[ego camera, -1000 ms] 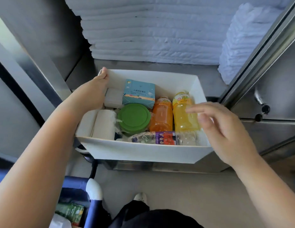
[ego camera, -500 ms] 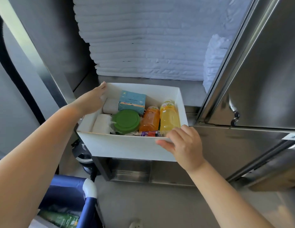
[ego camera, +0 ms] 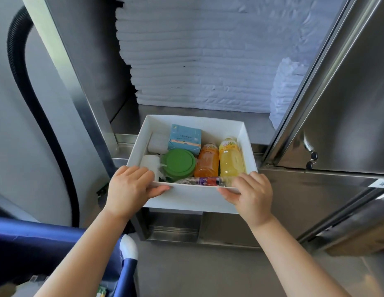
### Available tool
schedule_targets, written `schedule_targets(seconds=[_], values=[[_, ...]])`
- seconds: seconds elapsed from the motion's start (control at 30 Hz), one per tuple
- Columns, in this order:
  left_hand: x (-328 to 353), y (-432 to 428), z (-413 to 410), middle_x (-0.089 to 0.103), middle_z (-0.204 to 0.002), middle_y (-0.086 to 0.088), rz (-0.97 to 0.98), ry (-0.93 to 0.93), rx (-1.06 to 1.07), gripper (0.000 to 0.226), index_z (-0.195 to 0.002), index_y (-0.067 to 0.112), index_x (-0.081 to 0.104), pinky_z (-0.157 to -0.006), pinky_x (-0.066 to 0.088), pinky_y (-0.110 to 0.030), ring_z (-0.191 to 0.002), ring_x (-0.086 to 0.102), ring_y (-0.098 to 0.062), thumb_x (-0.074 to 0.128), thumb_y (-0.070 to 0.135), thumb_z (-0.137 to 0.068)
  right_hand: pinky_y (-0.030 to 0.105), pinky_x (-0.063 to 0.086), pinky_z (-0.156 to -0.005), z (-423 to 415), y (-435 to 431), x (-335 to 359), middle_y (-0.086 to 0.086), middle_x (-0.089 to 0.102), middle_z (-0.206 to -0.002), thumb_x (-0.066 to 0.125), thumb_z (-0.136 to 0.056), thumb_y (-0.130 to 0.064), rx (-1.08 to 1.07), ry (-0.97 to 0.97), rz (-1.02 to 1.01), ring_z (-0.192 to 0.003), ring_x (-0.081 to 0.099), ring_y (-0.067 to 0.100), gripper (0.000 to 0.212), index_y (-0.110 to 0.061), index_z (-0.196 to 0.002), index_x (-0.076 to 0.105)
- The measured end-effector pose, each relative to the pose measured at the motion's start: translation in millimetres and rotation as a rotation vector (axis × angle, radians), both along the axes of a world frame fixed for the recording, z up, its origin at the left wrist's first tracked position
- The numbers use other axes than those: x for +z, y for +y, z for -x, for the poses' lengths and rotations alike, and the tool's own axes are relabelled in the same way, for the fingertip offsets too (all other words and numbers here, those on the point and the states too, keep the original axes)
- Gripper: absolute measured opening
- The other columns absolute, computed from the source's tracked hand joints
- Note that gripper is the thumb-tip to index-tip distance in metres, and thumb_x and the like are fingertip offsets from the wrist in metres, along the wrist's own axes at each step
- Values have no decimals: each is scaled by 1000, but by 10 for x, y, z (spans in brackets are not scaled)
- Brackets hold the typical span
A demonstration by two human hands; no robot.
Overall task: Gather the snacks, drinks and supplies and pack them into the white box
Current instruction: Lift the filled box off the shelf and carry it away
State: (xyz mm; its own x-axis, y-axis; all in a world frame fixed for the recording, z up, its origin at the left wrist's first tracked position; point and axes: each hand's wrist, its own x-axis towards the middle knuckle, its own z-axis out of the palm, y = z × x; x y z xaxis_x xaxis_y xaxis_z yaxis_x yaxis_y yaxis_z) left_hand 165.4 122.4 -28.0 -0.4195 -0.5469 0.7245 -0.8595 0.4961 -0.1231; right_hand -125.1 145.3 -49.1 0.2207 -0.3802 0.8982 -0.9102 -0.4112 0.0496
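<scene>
Holding: white box (ego camera: pixel 195 200), packed and overhanging the edge of the steel shelf (ego camera: pixel 259 130). Left grip (ego camera: pixel 129 187) has moved from the far-left rim to the near wall; right grip (ego camera: pixel 251 192) also clasps that wall. Contents: orange bottle (ego camera: pixel 207 162), yellow bottle (ego camera: pixel 230 160), green lid (ego camera: pixel 178 163), blue carton (ego camera: pixel 184 138). Packing looks complete.

Your left hand (ego camera: pixel 131 185) and right hand (ego camera: pixel 251 194) showing bare. Left forearm (ego camera: pixel 86 249) showing bare from wrist to near frame edge. Right forearm (ego camera: pixel 294 254) showing same, bare all way to near right corner. Fingers looking short, rounded at tips. Any sleeves falling outside frame.
</scene>
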Motion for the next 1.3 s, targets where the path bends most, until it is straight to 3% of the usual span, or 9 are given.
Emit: schedule_targets(seconds=[0.13,0.37,0.5,0.63,0.87,1.03,1.3], values=[[27,-129,55,35,-44,-2,130,105,-39,63,-47,13,38,-47,24,-27,-40,37,-23,39,55,-93,22,22,-55,-18,-73,49,0,45,-49,47,-93,-51,-13,-50,30,-52,36,15,57,-12,-51,44],[117,-156,203,29,-41,-3,246,310,-71,56,-43,14,34,-46,21,-23,-37,29,-23,39,22,-97,19,14,-56,-37,-129,162,2,35,-44,39,-96,-19,-48,-228,121,-57,18,7,52,-10,-45,37],[263,-135,293,21,-47,2,300,366,-121,53,-44,15,30,-51,16,-22,-47,18,-17,40,17,-95,20,14,-55,26,-81,333,-1,27,-46,41,-91,-11,-23,-264,157,-51,19,11,48,-11,-45,31],[424,-67,439,17,-57,6,300,402,-173,53,-43,15,31,-51,14,-24,-50,18,-17,40,16,-96,20,14,-55,161,72,518,1,27,-46,41,-92,-11,-31,-257,160,-51,20,12,49,-10,-44,31],[635,245,952,21,-46,-2,271,409,-255,56,-41,13,29,-48,18,-25,-48,18,-19,40,17,-96,24,13,-51,622,602,737,-3,21,-51,43,-91,-9,-100,-246,193,-49,18,14,50,-9,-43,29],[854,621,1517,16,-56,5,316,408,-352,55,-42,16,28,-50,16,-24,-48,17,-18,41,17,-96,24,14,-50,1147,1116,897,-4,22,-53,42,-93,-9,-143,-246,225,-48,19,14,49,-12,-45,30],[1114,1373,2782,20,-45,-3,333,468,-500,58,-39,10,29,-45,17,-26,-43,20,-20,41,15,-95,25,13,-51,2297,2210,1245,-6,18,-59,41,-94,-10,-235,-211,283,-52,16,15,47,-18,-51,26]])
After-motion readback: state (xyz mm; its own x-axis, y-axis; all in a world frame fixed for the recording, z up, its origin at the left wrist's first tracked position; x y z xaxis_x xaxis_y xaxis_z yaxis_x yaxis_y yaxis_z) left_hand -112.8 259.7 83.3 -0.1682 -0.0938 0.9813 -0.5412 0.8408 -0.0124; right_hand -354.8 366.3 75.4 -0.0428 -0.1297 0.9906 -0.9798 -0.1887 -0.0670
